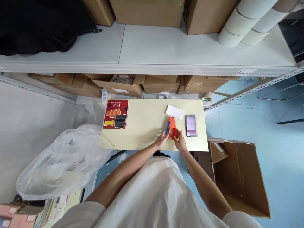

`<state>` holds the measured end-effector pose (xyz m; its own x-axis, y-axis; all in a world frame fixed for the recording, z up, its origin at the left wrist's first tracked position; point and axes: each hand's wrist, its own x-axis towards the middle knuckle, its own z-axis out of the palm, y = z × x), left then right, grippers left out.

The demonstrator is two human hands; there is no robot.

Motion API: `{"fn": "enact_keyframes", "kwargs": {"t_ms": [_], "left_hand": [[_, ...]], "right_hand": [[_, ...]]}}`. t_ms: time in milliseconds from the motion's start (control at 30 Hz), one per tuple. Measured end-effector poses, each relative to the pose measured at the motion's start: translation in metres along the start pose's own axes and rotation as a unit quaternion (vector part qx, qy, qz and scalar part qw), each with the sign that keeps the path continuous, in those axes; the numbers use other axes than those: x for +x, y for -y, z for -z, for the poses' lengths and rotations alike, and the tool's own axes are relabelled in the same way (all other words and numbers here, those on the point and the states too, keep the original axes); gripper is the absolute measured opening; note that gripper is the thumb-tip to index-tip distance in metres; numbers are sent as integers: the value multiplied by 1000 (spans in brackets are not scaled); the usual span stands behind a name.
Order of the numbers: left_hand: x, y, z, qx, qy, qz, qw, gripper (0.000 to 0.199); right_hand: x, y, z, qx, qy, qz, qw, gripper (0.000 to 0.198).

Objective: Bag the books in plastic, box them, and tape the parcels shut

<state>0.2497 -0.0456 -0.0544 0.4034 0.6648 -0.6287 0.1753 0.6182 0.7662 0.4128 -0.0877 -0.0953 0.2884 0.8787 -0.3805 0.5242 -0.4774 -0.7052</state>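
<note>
Near the front edge of the pale yellow tabletop (144, 123), both my hands are on an orange tape dispenser (172, 123). A blue strip runs down its left side, and a yellowish ring, apparently the tape roll, shows at its lower right. My left hand (162, 139) grips it from the left, fingers closed on its lower side. From the right, my right hand (180, 143) pinches the ring's edge. Just beyond lies a white slip of paper (174, 111). A phone (191, 126) lies right of my right hand, and a red book (116, 114) rests at the table's left end.
Cardboard boxes (118, 85) and tape rolls (206, 97) sit behind the table, under a grey shelf (166, 47). White rolls (237, 25) stand on that shelf. Clear plastic wrap (61, 161) bulges at the left; an open carton (239, 177) stands on the right.
</note>
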Motion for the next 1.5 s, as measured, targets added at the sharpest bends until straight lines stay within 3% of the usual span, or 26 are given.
{"fn": "enact_keyframes", "kwargs": {"t_ms": [200,367,567,900,1133,1300,1400,1500], "left_hand": [[-37,-1,37,21,-45,25,998,78],[-93,21,83,111,-125,38,985,57],[-145,59,116,153,-214,53,963,48],[-190,75,151,132,-252,19,958,42],[-246,75,201,152,-267,-30,951,40],[-298,80,264,258,-305,-53,915,44],[-324,91,315,344,-341,24,875,47],[-338,105,363,414,-348,126,832,50]], "right_hand": [[-16,3,9,-38,-111,103,988,71],[-34,19,21,-81,-155,193,966,66],[-44,43,6,-111,-101,290,945,64],[-47,98,-51,-149,1,395,906,49],[-68,144,-107,-164,55,423,889,45],[-96,183,-168,-180,115,438,873,45],[-108,222,-211,-211,185,462,841,42],[-117,272,-260,-265,277,496,779,37]]}}
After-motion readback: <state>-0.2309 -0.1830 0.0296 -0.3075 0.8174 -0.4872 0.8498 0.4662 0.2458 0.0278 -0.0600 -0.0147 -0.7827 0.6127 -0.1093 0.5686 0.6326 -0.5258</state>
